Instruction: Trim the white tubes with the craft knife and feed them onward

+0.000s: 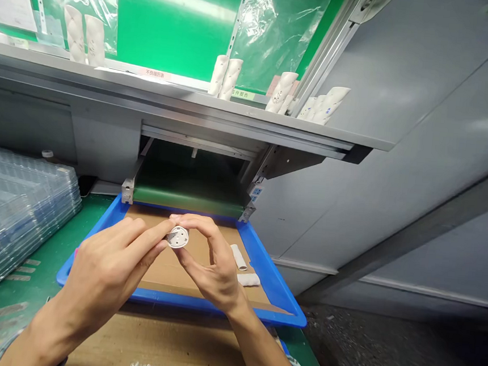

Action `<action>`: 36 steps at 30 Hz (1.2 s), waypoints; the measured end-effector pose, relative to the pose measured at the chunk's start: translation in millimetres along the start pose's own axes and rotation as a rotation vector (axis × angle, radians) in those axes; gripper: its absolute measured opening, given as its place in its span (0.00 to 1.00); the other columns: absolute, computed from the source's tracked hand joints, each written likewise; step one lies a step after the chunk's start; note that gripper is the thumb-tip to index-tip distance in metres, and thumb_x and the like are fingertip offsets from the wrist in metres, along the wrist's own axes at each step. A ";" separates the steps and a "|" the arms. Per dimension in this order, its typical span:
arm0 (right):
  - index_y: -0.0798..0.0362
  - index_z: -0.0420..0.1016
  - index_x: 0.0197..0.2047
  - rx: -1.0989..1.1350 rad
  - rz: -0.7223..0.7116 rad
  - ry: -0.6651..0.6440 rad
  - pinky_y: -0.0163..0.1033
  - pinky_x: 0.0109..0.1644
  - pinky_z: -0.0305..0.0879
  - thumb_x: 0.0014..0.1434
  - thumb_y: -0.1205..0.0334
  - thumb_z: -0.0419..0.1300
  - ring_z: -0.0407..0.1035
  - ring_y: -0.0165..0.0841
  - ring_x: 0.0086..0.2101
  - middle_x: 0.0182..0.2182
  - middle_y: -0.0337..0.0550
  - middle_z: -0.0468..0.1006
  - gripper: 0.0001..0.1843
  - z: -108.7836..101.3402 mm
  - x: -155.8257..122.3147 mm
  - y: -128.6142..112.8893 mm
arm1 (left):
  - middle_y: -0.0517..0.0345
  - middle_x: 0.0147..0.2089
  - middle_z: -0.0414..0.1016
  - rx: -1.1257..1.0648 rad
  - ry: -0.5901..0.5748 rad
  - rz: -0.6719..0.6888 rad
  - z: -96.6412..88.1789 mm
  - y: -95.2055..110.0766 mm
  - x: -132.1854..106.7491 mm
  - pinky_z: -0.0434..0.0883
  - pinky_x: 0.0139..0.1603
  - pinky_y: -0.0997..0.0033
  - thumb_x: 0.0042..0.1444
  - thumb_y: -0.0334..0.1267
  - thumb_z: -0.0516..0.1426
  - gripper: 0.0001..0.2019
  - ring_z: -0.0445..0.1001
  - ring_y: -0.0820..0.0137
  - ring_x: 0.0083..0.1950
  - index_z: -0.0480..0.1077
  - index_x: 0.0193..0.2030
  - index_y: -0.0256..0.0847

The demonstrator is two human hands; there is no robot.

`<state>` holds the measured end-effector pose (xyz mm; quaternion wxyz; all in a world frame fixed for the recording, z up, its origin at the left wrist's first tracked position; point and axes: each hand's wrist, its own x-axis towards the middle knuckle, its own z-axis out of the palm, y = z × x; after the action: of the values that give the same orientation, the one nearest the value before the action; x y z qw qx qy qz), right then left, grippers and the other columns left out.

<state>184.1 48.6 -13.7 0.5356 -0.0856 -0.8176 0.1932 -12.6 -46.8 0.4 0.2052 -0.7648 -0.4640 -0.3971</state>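
Observation:
My right hand point(212, 257) grips a white round part point(180, 238) between thumb and fingers. Its circular end, with several small holes, faces me, and the rest of its body is hidden behind that end. My left hand point(113, 257) is closed in a pinch at the part's left edge. A thin greyish tip point(171, 235) shows there by the fingertips and reaches onto the round end; what it belongs to is mostly hidden. Both hands are above a blue tray point(280, 286) lined with brown cardboard. Two white tubes point(238, 258) lie in the tray beyond my right wrist.
Stacked clear plastic trays point(23, 209) stand at the left on the green table point(90, 212). A green conveyor belt point(189, 198) ends at the tray's far side. Overhead, a metal shelf point(170, 99) carries several white patterned tubes point(281, 92). Cardboard point(162, 341) lies in front.

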 end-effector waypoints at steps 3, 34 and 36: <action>0.47 0.72 0.62 -0.011 -0.003 -0.003 0.49 0.64 0.79 0.70 0.74 0.65 0.79 0.41 0.58 0.57 0.49 0.83 0.21 0.2 0.4 -0.7 | 0.60 0.38 0.72 -0.003 -0.003 -0.002 0.5 -0.4 -1.1 0.70 0.44 0.69 0.79 0.36 0.54 0.17 0.72 0.69 0.37 0.71 0.70 0.45; 0.47 0.73 0.63 -0.080 -0.070 -0.009 0.47 0.61 0.81 0.71 0.75 0.66 0.80 0.40 0.55 0.54 0.49 0.84 0.22 -1.5 1.6 0.1 | 0.62 0.37 0.72 -0.051 -0.004 -0.056 -0.6 -1.2 -1.9 0.71 0.43 0.74 0.78 0.36 0.55 0.15 0.73 0.72 0.36 0.73 0.67 0.49; 0.48 0.73 0.63 -0.095 -0.085 -0.005 0.47 0.61 0.80 0.71 0.74 0.66 0.80 0.40 0.55 0.54 0.50 0.84 0.22 -1.5 1.6 0.8 | 0.61 0.37 0.73 -0.039 -0.005 -0.047 -0.1 -0.6 -1.9 0.72 0.44 0.73 0.79 0.36 0.55 0.16 0.73 0.71 0.36 0.72 0.69 0.48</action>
<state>184.7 50.2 -12.1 0.5366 -0.0758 -0.8301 0.1314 -13.8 -47.6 -1.1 0.1799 -0.7585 -0.4744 -0.4089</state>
